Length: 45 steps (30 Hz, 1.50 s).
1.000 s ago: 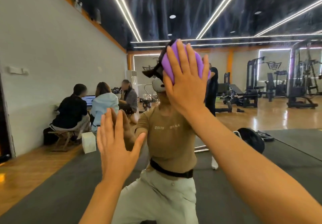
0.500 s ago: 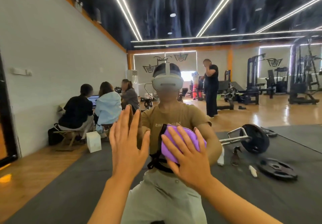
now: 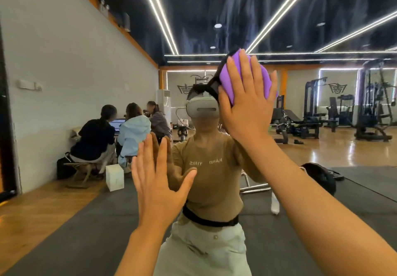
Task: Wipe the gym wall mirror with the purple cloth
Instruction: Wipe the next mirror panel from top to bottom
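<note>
The wall mirror [image 3: 322, 151] fills almost the whole view and reflects the gym and me kneeling in a tan shirt. My right hand [image 3: 247, 106] lies flat with straight, spread fingers, pressing the purple cloth [image 3: 227, 80] against the glass at head height, right of centre. The cloth shows between and beside the fingers; most of it is hidden under the palm. My left hand [image 3: 159, 181] rests flat on the mirror lower down, fingers straight and together, holding nothing.
The mirror's dark frame edge [image 3: 6, 125] runs down the far left. In the reflection, three people sit at a laptop [image 3: 117, 124] by the white wall, weight machines [image 3: 371, 104] stand at the right, and a barbell plate [image 3: 320, 177] lies on the dark mat.
My right hand has swept the cloth up the glass from chest height to head height. The left hand stays flat on the mirror in about the same place.
</note>
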{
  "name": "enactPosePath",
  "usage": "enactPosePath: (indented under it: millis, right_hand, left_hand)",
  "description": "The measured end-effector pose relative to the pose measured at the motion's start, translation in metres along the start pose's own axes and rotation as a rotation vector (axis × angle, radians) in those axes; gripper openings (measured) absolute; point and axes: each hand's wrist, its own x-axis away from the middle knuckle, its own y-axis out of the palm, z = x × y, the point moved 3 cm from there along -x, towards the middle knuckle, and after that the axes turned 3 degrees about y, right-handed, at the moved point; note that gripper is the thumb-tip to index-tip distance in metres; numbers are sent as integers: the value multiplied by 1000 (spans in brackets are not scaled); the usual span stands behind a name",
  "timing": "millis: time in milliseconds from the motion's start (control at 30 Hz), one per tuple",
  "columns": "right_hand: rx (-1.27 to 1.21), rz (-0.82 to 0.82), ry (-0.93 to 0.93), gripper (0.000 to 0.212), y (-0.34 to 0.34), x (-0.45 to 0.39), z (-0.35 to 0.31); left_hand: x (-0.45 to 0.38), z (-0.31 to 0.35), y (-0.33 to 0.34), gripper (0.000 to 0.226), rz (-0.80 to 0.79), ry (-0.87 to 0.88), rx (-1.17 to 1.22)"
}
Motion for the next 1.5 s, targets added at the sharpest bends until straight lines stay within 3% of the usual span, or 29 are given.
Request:
enactPosePath:
  millis: [133, 367, 567, 767, 967, 1233, 1333, 1500]
  right_hand:
    - [-2, -43, -3, 59, -4, 58, -12]
    - [-45, -238, -279, 58, -3, 177, -36]
    - [-33, -281, -465, 57, -5, 137, -33]
    - [24, -98, -216, 58, 11, 3, -44]
    - [-2, -64, 11, 59, 16, 34, -67]
    - [-42, -236, -259, 63, 20, 170, -106]
    - [-77, -243, -251, 64, 20, 153, -109]
    - [-70, -100, -84, 61, 37, 56, -132]
  left_hand:
    - [-3, -5, -2, 96, -20, 17, -1]
    - [2, -21, -6, 80, -52, 54, 61]
    - [3, -28, -13, 71, -78, 89, 74]
    - [2, -29, -18, 67, -53, 111, 78]
    - [1, -52, -28, 66, 10, -42, 17]
    - [-2, -85, -46, 66, 11, -86, -12]
    - [1, -94, -50, 64, 6, -74, -22]
    - [4, -106, -56, 62, -38, -7, -52]
